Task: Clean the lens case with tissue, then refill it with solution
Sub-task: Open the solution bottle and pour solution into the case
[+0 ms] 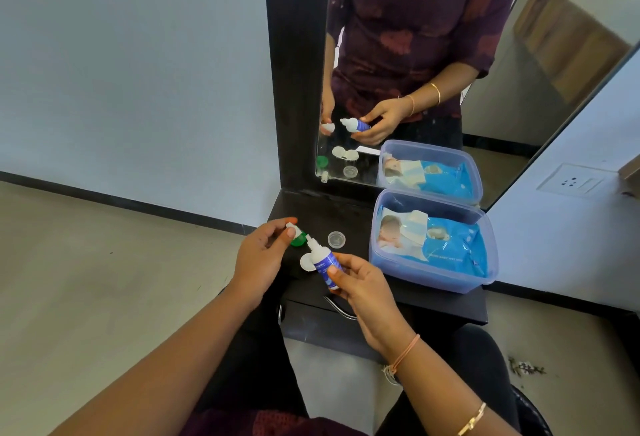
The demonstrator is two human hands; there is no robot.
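Observation:
My right hand (363,285) grips a small white and blue solution bottle (325,264), tilted with its uncapped nozzle pointing up and left. My left hand (261,252) pinches a small white cap (290,227) between thumb and forefinger, just left of the nozzle. The white lens case (306,263) lies on the dark table (349,217), partly hidden behind the bottle. A green lid (298,240) rests on the table beside my left fingers. A clear round lid (336,240) lies a little to the right.
A clear plastic box (483,273) holding a blue pack of wipes (450,245) stands at the table's right. A mirror (502,72) rises behind the table and reflects the hands and objects. A drawer handle (341,311) sits below the table edge.

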